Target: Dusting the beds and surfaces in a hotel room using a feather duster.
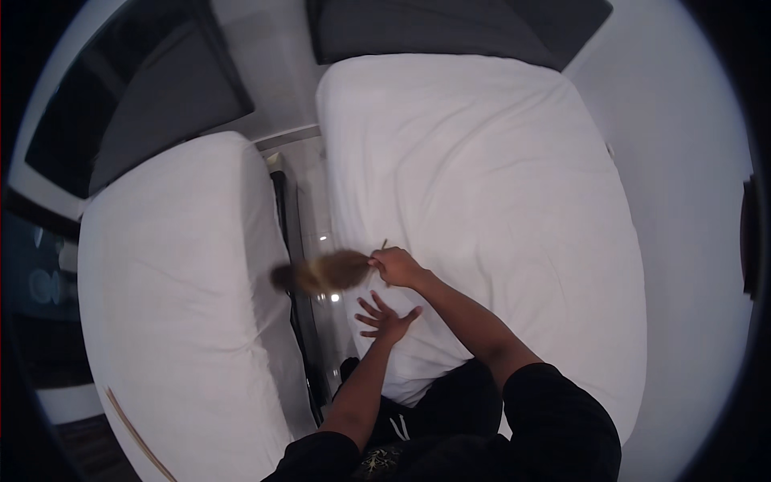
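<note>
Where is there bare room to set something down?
On the right bed, between the right hand and the dark headboard; on the left bed, beyond the thin stick. It's crowded around the floor gap: the blurred brown bundle crosses above it, with the spread left hand close by.

White sheet [498, 193] looks matt cloth, flr [308, 173] glossy & smooth, blurred brown tuft [333, 271] prob. rough fibre.
</note>
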The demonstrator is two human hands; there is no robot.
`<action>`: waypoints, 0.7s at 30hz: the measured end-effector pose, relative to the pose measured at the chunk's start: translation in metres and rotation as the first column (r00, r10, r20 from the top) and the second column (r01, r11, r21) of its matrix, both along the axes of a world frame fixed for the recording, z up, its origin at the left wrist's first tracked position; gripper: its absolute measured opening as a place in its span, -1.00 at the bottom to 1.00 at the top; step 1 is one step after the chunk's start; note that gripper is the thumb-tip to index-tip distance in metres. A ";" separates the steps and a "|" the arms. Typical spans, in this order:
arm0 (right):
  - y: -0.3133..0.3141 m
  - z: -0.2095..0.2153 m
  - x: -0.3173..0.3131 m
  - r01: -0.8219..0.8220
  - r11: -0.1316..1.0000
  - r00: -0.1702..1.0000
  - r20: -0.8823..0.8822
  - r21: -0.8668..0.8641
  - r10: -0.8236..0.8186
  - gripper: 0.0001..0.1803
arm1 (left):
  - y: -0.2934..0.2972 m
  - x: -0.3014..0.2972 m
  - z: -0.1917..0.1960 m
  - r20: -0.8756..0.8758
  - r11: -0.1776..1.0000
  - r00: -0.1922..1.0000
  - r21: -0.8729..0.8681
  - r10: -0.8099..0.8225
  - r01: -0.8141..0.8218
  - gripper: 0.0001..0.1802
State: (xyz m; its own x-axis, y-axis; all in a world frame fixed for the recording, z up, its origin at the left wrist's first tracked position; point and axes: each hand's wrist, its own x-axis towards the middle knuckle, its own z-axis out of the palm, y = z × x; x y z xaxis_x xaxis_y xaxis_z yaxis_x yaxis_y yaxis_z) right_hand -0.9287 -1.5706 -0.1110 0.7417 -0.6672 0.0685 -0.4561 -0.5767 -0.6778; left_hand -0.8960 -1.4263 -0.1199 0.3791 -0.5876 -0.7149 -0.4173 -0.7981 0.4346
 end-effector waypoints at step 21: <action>0.144 0.041 0.021 0.402 0.914 0.915 0.030 0.050 -0.403 -0.75 | 0.235 0.135 -0.058 -0.471 0.961 0.855 -0.254 -0.220 0.107 -0.50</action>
